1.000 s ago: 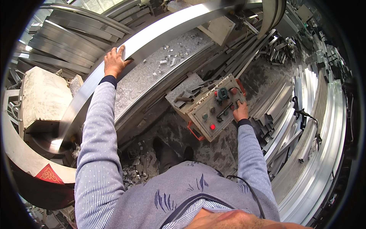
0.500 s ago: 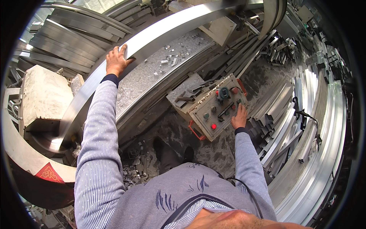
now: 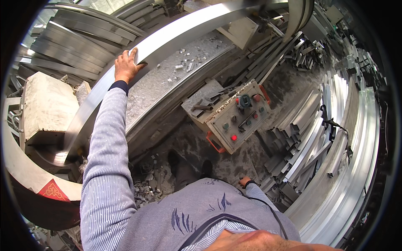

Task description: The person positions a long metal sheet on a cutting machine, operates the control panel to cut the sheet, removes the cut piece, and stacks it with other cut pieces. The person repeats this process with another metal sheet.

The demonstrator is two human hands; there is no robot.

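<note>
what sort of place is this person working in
Probably a metal-cutting workshop: the left hand rests on a long metal profile, small metal offcuts lie scattered beside it, and more long profiles are stacked at the right.

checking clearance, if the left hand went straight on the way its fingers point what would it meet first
The left hand touches the long metal bar; past its far edge, stacked metal profiles seem next, though depth is unclear.

Right hand (image 3: pixel 244 181): finger positions too small to resolve (sleeve (image 3: pixel 257 193) partly concealed by the vest (image 3: pixel 163 228)). Metal bar (image 3: pixel 180 31): far end obscured near the curved guard (image 3: pixel 295 21).
</note>
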